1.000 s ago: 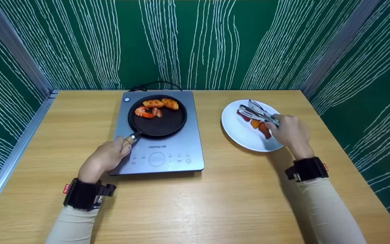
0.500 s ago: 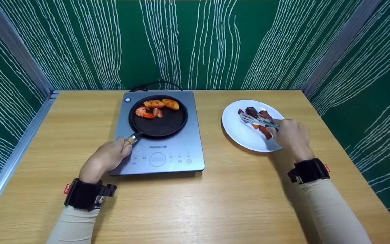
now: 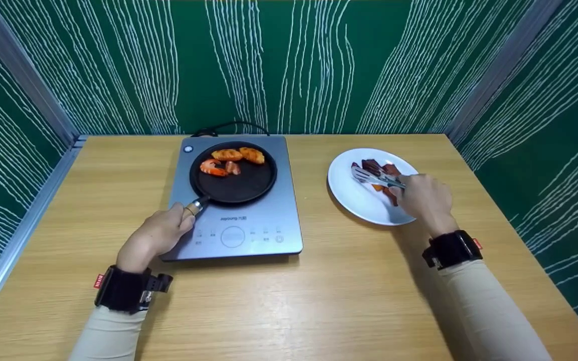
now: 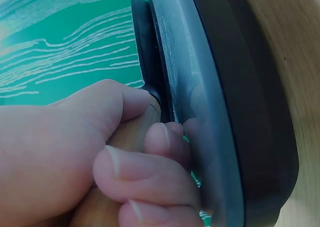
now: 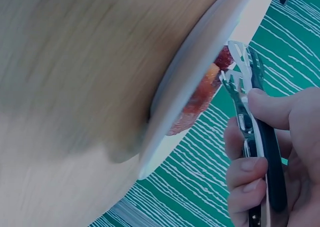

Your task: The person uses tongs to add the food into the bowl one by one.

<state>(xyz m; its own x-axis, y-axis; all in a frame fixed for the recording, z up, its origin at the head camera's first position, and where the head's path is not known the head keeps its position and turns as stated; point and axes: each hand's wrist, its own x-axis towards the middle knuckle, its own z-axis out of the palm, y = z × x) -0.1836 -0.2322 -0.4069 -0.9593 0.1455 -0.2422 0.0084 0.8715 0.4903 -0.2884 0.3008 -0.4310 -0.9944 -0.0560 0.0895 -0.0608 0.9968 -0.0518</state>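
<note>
On a wood-grain table (image 3: pixel 329 286) we see two bare hands. The left hand (image 3: pixel 156 233) is curled round the wooden handle (image 3: pixel 192 207) of a round black pan (image 3: pixel 239 188), which sits on a silver-grey cooktop (image 3: pixel 279 215). Toward the pan's far side lie two golden-brown pieces (image 3: pixel 227 155), and just nearer to us a curled orange shrimp (image 3: pixel 212 168) beside a small pinkish piece (image 3: pixel 233 168). To the right, apart from the cooktop, is a white plate (image 3: pixel 349 200). Above it the right hand (image 3: pixel 427 200) holds metal tongs (image 3: pixel 367 175), its fingers wrapped about their arms; the slotted ends are at the dark red and orange food pieces (image 3: pixel 371 165) on the plate, and we cannot tell whether they pinch any. Both arms have beige sleeves (image 3: pixel 108 331) and black wrist straps (image 3: pixel 123 288); behind the table stands a green wall (image 3: pixel 279 60) with wavy white lines
</note>
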